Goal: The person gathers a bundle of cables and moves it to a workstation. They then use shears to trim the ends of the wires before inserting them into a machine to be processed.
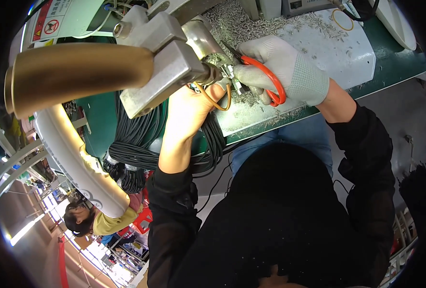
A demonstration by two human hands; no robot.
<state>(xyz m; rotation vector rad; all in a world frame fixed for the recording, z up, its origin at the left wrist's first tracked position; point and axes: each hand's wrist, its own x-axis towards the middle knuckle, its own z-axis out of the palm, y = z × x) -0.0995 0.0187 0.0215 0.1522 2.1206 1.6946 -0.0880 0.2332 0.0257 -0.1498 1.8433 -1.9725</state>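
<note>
My right hand (280, 72), in a whitish knitted glove, is closed around red-handled scissors (275, 81). Their dark blades point up and left, beside the machine's metal tool head (227, 72). Bare and brightly lit, my left hand (189, 108) reaches up under that head from the left. Its thumb shows bent inward; the other fingers are largely hidden behind the machine, so what they grip cannot be made out. A brown wire loop (230, 98) curves over the thumb. Small metal pieces sit at the head between both hands.
Many small metal pins (237, 24) cover the pale work sheet (357, 62) on the green table (395, 67). A machine lever with a brown grip (83, 74) juts in at left, above a lit lamp (78, 163). Black cable bundles (136, 149) hang nearby. Another person (112, 221) sits far left.
</note>
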